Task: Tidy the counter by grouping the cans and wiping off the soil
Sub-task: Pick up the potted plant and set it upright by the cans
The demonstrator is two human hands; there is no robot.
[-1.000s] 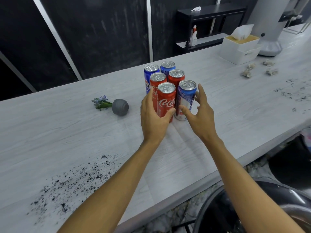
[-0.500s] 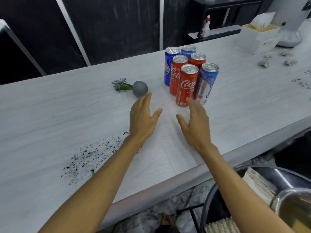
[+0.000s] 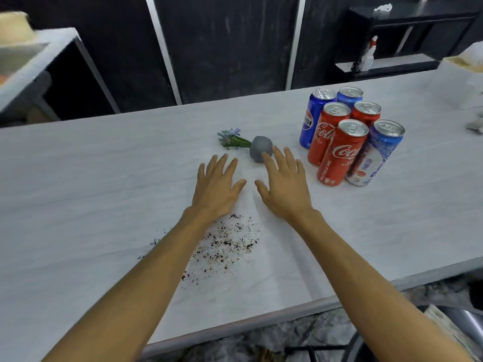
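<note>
Head view: left grip (image 3: 217, 186) and right grip (image 3: 283, 186) are spread wide, holding nothing, side by side over the tabletop (image 3: 78, 178). Scattered soil (image 3: 224, 246) lies beside the left wrist; six cans (image 3: 342, 152) stand clustered right of the right grip.

Single head cam, looks fwd and down, close over counter (image 3: 104, 178); wide-angle, no 2nd view.
</note>
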